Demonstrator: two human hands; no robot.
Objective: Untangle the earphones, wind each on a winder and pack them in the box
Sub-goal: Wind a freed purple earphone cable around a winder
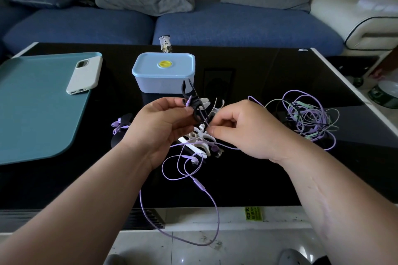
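Between the hands, grips black winder (195,107) with left hand (159,127), pinches purple earphone cable (198,184) with right hand (243,129). Beyond, blue box (163,71); below right forearm, green label (254,214) reading "SIX".

Left hand (163,127) hides part of black winder (195,112); teal mat (32,103) cropped left.

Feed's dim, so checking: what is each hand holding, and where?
Left hand grips the black winder at its middle, thumb on top. Right hand pinches the purple earphone cable beside the winder's lower end.
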